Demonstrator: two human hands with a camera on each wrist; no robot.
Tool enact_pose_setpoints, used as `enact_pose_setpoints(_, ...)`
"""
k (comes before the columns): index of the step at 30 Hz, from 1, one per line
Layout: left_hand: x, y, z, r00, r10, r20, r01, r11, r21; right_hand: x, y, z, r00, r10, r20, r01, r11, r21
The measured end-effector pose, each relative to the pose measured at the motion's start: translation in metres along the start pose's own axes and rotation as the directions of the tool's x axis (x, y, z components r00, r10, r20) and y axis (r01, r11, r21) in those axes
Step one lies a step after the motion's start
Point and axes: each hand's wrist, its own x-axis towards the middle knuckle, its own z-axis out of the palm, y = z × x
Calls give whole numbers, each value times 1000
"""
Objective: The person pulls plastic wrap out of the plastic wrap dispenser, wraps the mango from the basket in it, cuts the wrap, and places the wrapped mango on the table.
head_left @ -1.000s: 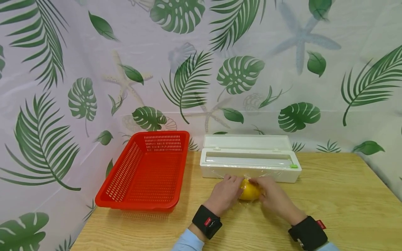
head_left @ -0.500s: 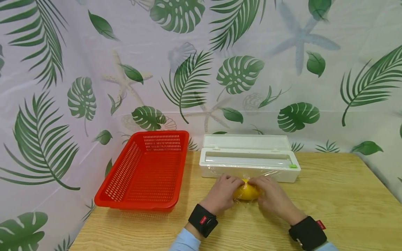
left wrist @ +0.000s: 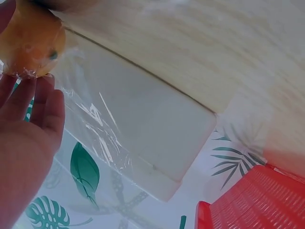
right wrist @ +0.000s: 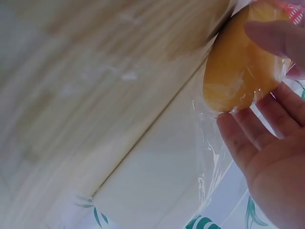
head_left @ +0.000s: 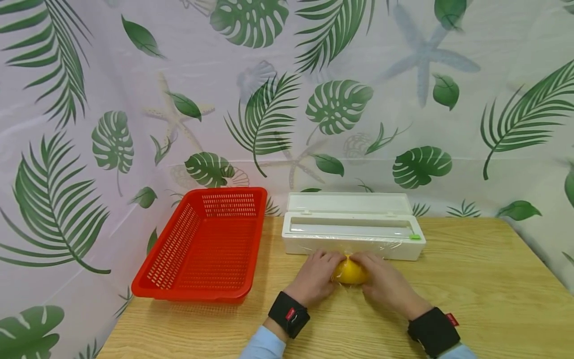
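Observation:
A smooth, rounded yellow-orange fruit (head_left: 350,271) is held just above the table in front of the white dispenser box; its exact kind is unclear. Clear plastic wrap (left wrist: 97,121) stretches from the box and covers the fruit, bunching in creases. My left hand (head_left: 313,278) grips the fruit's left side, its fingertips pressing the film, as the left wrist view shows. On the other side my right hand (head_left: 386,281) holds it too, with thumb (right wrist: 274,39) and fingers around the wrapped fruit. The fruit's underside is hidden in the head view.
The white wrap dispenser (head_left: 352,247) stands behind the hands, lid raised, with a roll inside and a green slider (head_left: 414,237) at its right end. A red perforated basket (head_left: 197,291) sits to the left on the wooden table (head_left: 484,289). A leaf-printed cloth hangs behind.
My left hand has shifted slightly left and its grip on the fruit has changed, showing more of the yellow surface. The film is drawn closer around the fruit. Box and basket stay put.

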Motion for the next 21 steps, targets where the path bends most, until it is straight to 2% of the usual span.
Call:
enact_pose_setpoints(6, 6, -5, 4, 1000, 1, -4, -1, 999, -37, 5, 1, 1, 999, 27, 21, -27, 999, 19)
enact_pose_setpoints(14, 10, -11, 2, 997, -41, 73, 52, 987, -155, 14, 8, 3, 999, 33, 31, -35, 997, 64)
enact_pose_setpoints(21, 11, -13, -4, 987, -62, 148, 97, 966, -242, 17, 20, 2, 997, 28, 73, -42, 979, 199)
